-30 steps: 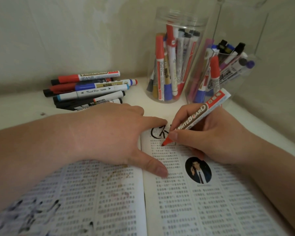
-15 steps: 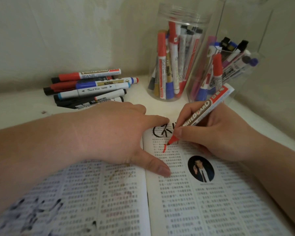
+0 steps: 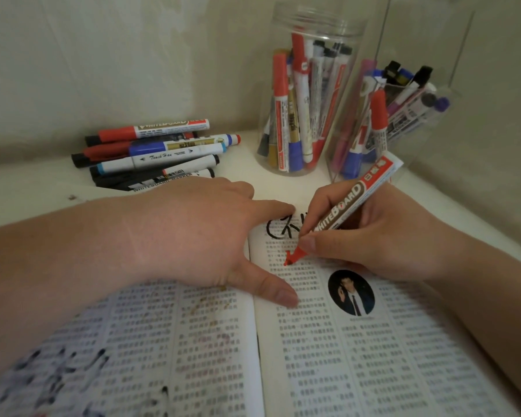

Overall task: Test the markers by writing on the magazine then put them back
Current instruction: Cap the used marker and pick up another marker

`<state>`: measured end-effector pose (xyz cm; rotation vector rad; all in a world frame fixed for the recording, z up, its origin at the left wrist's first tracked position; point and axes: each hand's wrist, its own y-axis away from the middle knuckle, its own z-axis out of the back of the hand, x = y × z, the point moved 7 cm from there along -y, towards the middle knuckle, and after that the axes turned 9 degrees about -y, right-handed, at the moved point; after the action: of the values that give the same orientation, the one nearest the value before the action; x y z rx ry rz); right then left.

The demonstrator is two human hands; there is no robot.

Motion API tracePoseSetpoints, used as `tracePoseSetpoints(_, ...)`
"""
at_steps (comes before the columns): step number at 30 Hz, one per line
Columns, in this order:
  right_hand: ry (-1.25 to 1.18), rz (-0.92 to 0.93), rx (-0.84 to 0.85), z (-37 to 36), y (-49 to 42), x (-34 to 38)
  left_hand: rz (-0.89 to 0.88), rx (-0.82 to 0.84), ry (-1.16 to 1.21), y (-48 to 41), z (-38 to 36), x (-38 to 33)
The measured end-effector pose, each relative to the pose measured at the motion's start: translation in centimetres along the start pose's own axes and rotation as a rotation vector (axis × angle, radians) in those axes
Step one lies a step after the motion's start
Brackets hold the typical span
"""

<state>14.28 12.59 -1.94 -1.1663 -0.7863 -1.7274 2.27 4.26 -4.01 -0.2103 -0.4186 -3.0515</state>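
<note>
**Head view: red marker at work on the right-hand page**

The right hand [image 3: 373,236] grips a red whiteboard marker [image 3: 352,203], its thumb and fingers curled round the lower barrel. The tip is down on the upper part of the right page of the open magazine [image 3: 358,356], with a small red mark [image 3: 287,260] at it. The left hand [image 3: 193,233] lies flat across the fold, fingers straight and thumb spread onto the right page, pressing the pages down.

A black scribble [image 3: 278,228] sits just above the tip, and the right hand's fingers hide its right end. An oval portrait photo [image 3: 351,291] is printed below the right hand. Dark ink smears the lower left page.

A pile of loose markers [image 3: 154,152] lies on the white tabletop [image 3: 27,188] beyond the left hand, which hides the nearest ones in part. A round clear jar [image 3: 319,22] of upright markers stands further right. Just beside it is a tall clear container [image 3: 427,40] with more markers, and the held marker's back end crosses in front of its base.

A second ago no red ink showed at the tip; half a second ago there was a short stroke, and now the mark is a little larger. The left hand has stayed planted, and the right hand's grip is unchanged.
</note>
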Motion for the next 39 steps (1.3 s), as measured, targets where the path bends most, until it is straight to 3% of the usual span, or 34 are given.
tracePoseSetpoints(10,0.177,-0.008,-0.072,0.7,-0.2,0.3,0.01,-0.003,0.005,0.0,-0.1,0.1)
tracePoseSetpoints(16,0.011,-0.024,-0.095,0.9,-0.1,-0.3,0.005,0.005,0.01,0.0,0.0,0.0)
tracePoseSetpoints(26,-0.044,-0.003,0.059,0.0,0.0,-0.4,0.004,-0.001,-0.004,-0.1,-0.1,0.1)
tracePoseSetpoints(31,-0.081,0.0,0.043,0.2,0.0,-0.5,0.002,0.005,-0.006,-0.1,-0.1,0.0)
tracePoseSetpoints(39,0.07,0.025,-0.005,0.6,-0.2,-0.1,0.003,0.006,-0.007,-0.1,-0.1,0.0)
